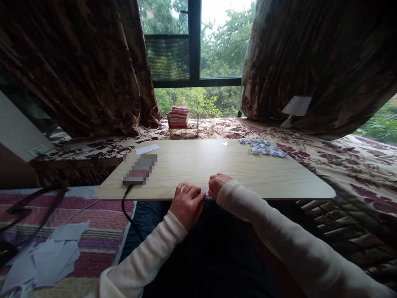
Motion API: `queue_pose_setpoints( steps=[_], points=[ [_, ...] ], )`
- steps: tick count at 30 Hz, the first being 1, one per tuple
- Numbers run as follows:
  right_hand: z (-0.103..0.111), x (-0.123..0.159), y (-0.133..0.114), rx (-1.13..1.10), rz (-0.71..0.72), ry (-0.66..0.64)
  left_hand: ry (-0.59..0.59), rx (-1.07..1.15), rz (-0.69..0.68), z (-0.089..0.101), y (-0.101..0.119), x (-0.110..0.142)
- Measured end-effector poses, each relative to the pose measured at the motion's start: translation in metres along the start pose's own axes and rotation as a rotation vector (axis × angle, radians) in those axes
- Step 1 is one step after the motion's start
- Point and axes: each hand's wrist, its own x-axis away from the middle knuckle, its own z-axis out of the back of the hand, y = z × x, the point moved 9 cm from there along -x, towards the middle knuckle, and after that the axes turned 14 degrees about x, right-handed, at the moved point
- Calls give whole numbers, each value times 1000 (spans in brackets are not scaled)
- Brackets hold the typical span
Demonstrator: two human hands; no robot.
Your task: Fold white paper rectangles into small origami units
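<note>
At the front edge of the pale wooden table, my left hand and my right hand are close together. Between their fingertips shows a small whitish piece of paper, pinched from both sides. My fingers cover most of it, so its exact shape is hidden. Toward the far right of the tabletop lies a spread-out heap of small folded paper pieces. A small white paper triangle rests left of that heap. Farther left is a flat white paper strip.
A blurred-out flat device with a black cable sits on the table's left. White paper sheets lie on the striped bedspread. Behind the table are a small rack with folded striped cloths and a white lamp.
</note>
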Motion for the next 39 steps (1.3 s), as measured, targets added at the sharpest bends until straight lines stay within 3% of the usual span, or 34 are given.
queue_pose_setpoints(
  steps=[20,25,29,39],
  points=[
    [-3,-2,3,-104,2,102,-32,-62,59,1,8,5],
    [0,-1,6,-166,13,159,-40,-48,-1,-3,14,7],
    [-7,-5,15,-238,12,200,-28,-10,-70,-4,15,10],
    [-22,-7,30,-401,-57,318,-31,3,-57,-6,15,6]
  ],
)
